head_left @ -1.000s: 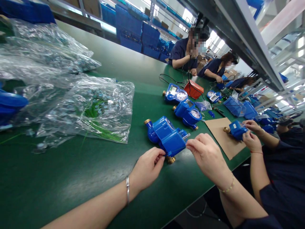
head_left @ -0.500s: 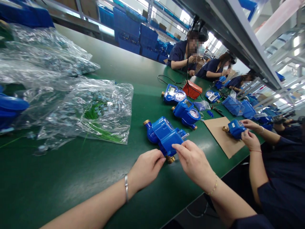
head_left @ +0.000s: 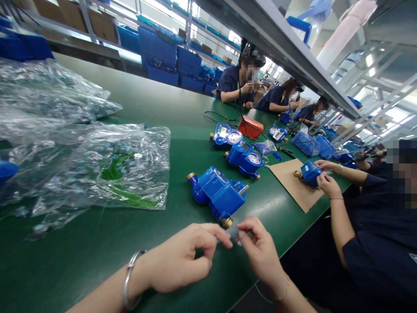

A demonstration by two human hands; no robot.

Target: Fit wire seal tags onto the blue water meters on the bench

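Observation:
A blue water meter point(head_left: 217, 194) with brass ends lies on the green table point(head_left: 97, 252) just beyond my hands. My left hand point(head_left: 182, 261) is pinched, thumb and forefinger together, a little in front of the meter's near brass end. My right hand point(head_left: 260, 248) is pinched too, its fingertips close to those of the left. Between the two pinches there seems to be a small clear piece; I cannot make out what it is. Neither hand touches the meter.
Clear plastic bags point(head_left: 107, 167) of small blue and green parts lie at the left. Two more blue meters point(head_left: 243, 157) and an orange box point(head_left: 250, 128) stand farther back. A co-worker at the right holds a meter point(head_left: 309, 172) over a cardboard sheet point(head_left: 295, 184). Other people sit farther along.
Both hands have come off the blue meter and drawn back toward me, meeting in front of it with pinched fingers. The view has shifted a little.

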